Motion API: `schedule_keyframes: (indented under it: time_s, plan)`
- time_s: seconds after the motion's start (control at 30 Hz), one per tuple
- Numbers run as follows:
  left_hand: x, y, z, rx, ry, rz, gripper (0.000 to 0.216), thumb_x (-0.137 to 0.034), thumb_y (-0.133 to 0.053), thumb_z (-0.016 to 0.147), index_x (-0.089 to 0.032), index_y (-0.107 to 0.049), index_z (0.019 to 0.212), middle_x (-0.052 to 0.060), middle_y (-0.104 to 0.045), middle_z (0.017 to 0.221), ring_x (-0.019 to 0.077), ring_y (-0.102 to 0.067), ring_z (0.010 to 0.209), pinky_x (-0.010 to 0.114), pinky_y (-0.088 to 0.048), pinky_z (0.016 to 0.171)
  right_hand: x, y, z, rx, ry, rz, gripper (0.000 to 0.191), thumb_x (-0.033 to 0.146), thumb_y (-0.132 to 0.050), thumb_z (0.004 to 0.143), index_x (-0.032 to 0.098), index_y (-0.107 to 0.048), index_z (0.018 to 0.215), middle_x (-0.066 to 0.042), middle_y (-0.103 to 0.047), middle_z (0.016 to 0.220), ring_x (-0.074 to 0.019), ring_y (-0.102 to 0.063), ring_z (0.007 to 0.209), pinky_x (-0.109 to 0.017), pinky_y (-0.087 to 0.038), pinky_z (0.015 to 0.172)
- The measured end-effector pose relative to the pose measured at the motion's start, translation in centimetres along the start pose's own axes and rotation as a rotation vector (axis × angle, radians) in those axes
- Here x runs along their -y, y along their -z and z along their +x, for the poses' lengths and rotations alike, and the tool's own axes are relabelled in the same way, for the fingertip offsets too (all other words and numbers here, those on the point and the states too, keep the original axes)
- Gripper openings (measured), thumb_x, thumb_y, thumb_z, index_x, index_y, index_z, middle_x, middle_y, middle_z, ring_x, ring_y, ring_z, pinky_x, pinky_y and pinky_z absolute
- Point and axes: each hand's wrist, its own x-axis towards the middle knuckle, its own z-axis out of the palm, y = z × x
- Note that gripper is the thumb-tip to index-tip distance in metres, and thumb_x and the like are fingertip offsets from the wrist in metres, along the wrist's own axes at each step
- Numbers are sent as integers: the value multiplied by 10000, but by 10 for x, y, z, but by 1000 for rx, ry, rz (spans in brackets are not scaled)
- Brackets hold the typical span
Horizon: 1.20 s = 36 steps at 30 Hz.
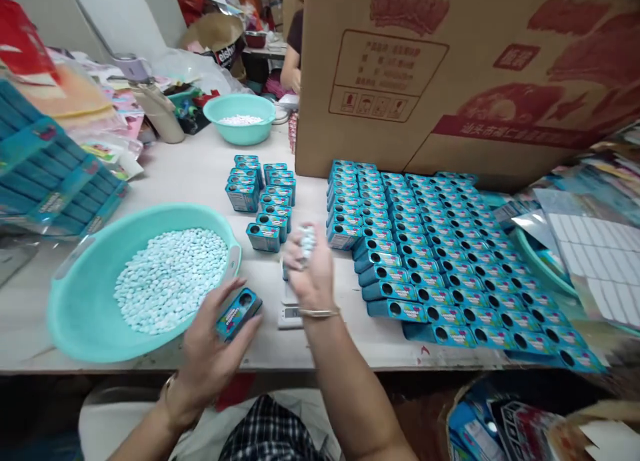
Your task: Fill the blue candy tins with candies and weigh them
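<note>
My left hand (210, 344) grips a small blue tin (239, 312) with a round hole in its top, held near the table's front edge. Above a small white scale (290, 314), my right hand (309, 271) is closed round a handful of pale blue-white candies (306, 241). A teal basin (75, 301) of the same candies sits at the left. Several filled-looking tins (264, 201) stand in a small block behind my hands. A large sheet of open tins (440, 254) lies to the right.
A big cardboard box (450, 74) stands at the back right. A second teal bowl (241, 117) with candies sits far back, and a person's arm (293, 54) shows behind it. Blue packaging (45, 174) is stacked at left; sticker sheets (595, 254) lie at right.
</note>
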Motion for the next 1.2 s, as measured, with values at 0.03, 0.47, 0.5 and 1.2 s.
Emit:
schedule_keyframes:
  time_s: [0.03, 0.47, 0.5, 1.2]
  plan:
    - [-9, -7, 20, 69, -66, 56, 599, -300, -673, 828, -271, -432, 1376, 72, -533, 1344, 278, -492, 1270, 457, -353, 1134, 16, 11, 1, -50, 98, -41, 271, 481, -504, 911, 228, -466, 820, 92, -429, 579, -29, -282, 361, -121, -188, 328]
    - [-14, -90, 109, 435, -184, -23, 487, -234, -746, 744, -212, -623, 1214, 67, -686, 1145, 252, -624, 1081, 366, -472, 979, 25, 39, 19, -215, 465, -369, 298, 514, -574, 819, 222, -510, 824, 64, -475, 635, -83, -503, 508, -222, -440, 499]
    - [-14, -90, 109, 425, -186, -33, 485, -243, -748, 744, -217, -624, 1213, 64, -687, 1148, 250, -625, 1082, 361, -471, 980, 24, 38, 18, -211, 472, -383, 285, 500, -575, 818, 222, -512, 815, 63, -476, 630, -85, -506, 508, -227, -443, 504]
    - [-8, -33, 98, 341, -236, 80, 538, -399, -688, 832, -185, -513, 1293, 112, -576, 1264, 256, -522, 1204, 435, -423, 1047, 73, 63, -6, -20, 217, 29, 163, 284, -573, 852, 215, -472, 745, 98, -401, 550, -47, -359, 382, -147, -220, 318]
